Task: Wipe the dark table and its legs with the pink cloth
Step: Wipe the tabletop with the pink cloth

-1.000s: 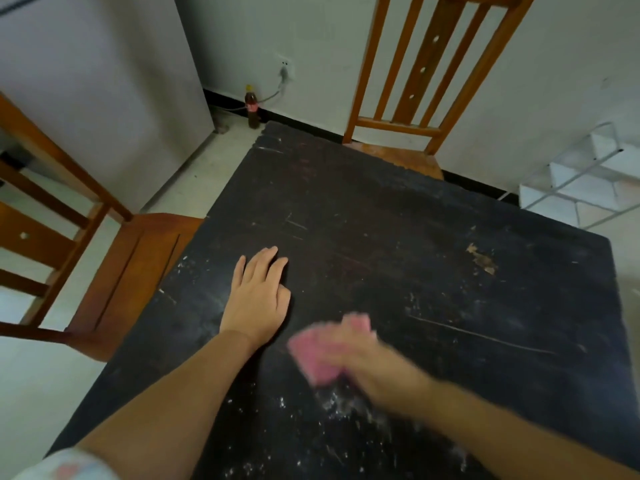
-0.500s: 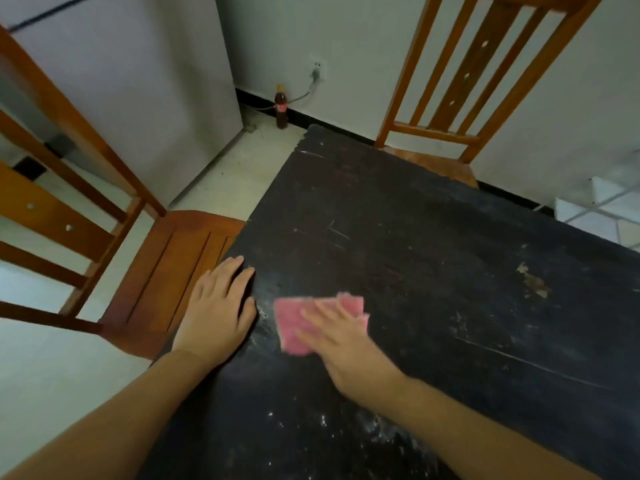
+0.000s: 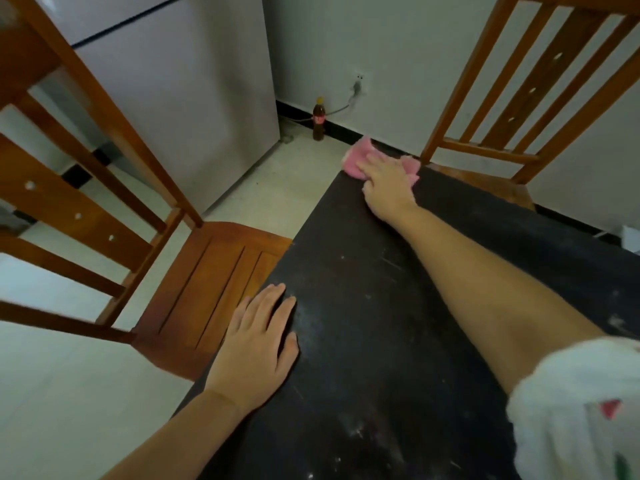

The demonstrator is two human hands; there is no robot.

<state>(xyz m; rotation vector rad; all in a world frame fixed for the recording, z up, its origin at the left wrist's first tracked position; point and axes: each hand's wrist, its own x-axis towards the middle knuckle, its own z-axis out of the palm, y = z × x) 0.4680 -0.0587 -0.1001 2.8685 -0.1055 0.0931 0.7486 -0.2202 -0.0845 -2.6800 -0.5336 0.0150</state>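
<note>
The dark table (image 3: 363,306) fills the lower right, its top scuffed and speckled with white dust. The pink cloth (image 3: 358,157) lies bunched at the table's far left corner, partly overhanging the edge. My right hand (image 3: 386,187) lies flat on the cloth with straight fingers, arm stretched far across the top. My left hand (image 3: 258,344) rests flat on the table's left edge, near me, fingers straight. The table's legs are hidden.
A wooden chair (image 3: 207,289) stands close against the table's left side, its seat under my left hand. A second wooden chair (image 3: 519,98) stands at the far end. A brown bottle (image 3: 319,119) stands on the floor by the wall, beside a grey cabinet (image 3: 194,98).
My right hand has swept the pink cloth from the near middle of the table out to the far left corner. My left hand stays flat on the left edge. The view has shifted left.
</note>
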